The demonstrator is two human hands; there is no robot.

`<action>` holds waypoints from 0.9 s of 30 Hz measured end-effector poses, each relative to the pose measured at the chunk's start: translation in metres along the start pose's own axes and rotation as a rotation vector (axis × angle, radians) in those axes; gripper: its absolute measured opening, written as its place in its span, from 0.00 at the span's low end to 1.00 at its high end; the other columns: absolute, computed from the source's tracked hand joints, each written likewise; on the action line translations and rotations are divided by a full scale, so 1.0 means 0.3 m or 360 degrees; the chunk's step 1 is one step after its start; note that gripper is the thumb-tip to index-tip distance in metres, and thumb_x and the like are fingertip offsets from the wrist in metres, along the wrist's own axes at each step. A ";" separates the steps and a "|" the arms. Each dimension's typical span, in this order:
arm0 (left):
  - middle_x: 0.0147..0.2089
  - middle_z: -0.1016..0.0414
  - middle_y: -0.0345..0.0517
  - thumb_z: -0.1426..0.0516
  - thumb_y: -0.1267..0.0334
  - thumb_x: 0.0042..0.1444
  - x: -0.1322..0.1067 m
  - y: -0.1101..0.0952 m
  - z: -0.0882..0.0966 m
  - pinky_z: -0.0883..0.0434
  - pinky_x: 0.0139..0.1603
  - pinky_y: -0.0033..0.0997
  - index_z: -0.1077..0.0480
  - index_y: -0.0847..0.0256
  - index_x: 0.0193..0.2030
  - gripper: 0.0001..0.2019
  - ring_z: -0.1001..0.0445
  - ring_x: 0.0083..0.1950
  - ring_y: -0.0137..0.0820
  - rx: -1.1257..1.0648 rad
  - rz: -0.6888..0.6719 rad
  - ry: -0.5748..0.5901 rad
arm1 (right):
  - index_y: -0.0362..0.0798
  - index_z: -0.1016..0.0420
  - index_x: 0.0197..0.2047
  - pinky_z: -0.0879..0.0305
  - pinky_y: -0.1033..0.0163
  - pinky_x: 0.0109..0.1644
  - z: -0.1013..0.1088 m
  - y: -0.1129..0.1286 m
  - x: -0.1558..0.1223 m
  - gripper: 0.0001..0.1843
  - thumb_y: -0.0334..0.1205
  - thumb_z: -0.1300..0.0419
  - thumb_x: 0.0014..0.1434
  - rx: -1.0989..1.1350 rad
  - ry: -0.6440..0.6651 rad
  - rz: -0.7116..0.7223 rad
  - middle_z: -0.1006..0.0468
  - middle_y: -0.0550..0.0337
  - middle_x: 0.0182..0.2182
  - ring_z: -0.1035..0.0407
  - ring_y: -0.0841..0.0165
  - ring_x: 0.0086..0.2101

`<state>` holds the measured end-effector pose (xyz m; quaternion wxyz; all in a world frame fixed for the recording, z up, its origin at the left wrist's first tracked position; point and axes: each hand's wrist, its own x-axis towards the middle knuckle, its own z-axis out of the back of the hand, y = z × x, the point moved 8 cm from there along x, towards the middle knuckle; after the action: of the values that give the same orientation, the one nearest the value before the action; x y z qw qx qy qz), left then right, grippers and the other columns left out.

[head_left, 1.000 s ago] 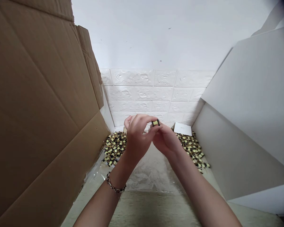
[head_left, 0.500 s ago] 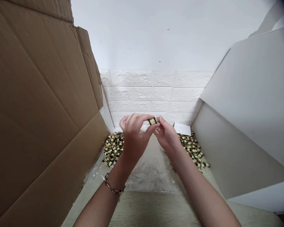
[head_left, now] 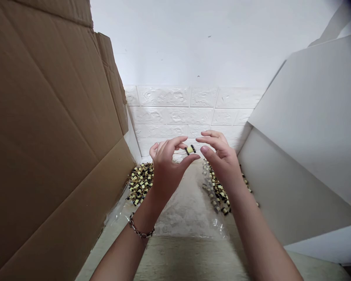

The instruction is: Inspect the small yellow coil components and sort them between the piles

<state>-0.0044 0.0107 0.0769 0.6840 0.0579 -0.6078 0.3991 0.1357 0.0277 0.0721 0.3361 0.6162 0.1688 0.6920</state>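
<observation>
A small yellow-taped transformer coil [head_left: 190, 150] with black pinned ends is held up in front of me. My left hand [head_left: 172, 162] has it between the thumb and the fingers, with the index finger lifted above it. Thin wire leads seem to run from its left side. My right hand [head_left: 222, 160] is just to the right, thumb and fingers spread, holding nothing and apart from the coil. Similar coils lie in a left pile [head_left: 140, 183] beside my left wrist and in a right pile [head_left: 224, 199], partly hidden behind my right hand and forearm.
Clear plastic sheeting [head_left: 187, 207] covers the table [head_left: 190, 257] between the piles. A tall brown cardboard wall [head_left: 52, 128] stands on the left, white panels [head_left: 310, 117] on the right. Behind is a white brick-patterned wall [head_left: 175, 115].
My right hand has let go of the coil's right side, moved right and spread its fingers. The coil stays in my left hand, whose index finger has lifted.
</observation>
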 end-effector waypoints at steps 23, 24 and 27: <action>0.34 0.27 0.43 0.38 0.63 0.41 0.017 0.082 -0.093 0.33 0.40 0.31 0.29 0.58 0.33 0.10 0.30 0.38 0.29 -0.0829 0.0215 0.0739 | 0.49 0.24 0.26 0.42 0.60 0.46 -0.096 -0.156 -0.022 0.07 0.42 0.39 0.47 0.0782 0.0554 -0.0631 0.25 0.62 0.30 0.34 0.69 0.36; 0.34 0.27 0.43 0.38 0.63 0.41 0.016 0.084 -0.095 0.33 0.40 0.31 0.28 0.58 0.33 0.10 0.30 0.37 0.29 -0.0842 0.0231 0.0744 | 0.49 0.24 0.26 0.42 0.61 0.45 -0.099 -0.159 -0.023 0.06 0.42 0.39 0.47 0.0786 0.0556 -0.0638 0.25 0.63 0.30 0.34 0.70 0.36; 0.34 0.27 0.43 0.39 0.62 0.42 0.014 0.089 -0.099 0.33 0.39 0.30 0.28 0.57 0.33 0.09 0.30 0.37 0.29 -0.0897 0.0272 0.0750 | 0.49 0.25 0.25 0.42 0.61 0.45 -0.105 -0.162 -0.025 0.08 0.44 0.39 0.47 0.0803 0.0574 -0.0645 0.26 0.63 0.28 0.35 0.70 0.35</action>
<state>0.0020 0.0476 0.0623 0.7584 -0.2771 -0.5223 0.2742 0.1179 0.0632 0.0292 0.2687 0.5018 0.5093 0.6455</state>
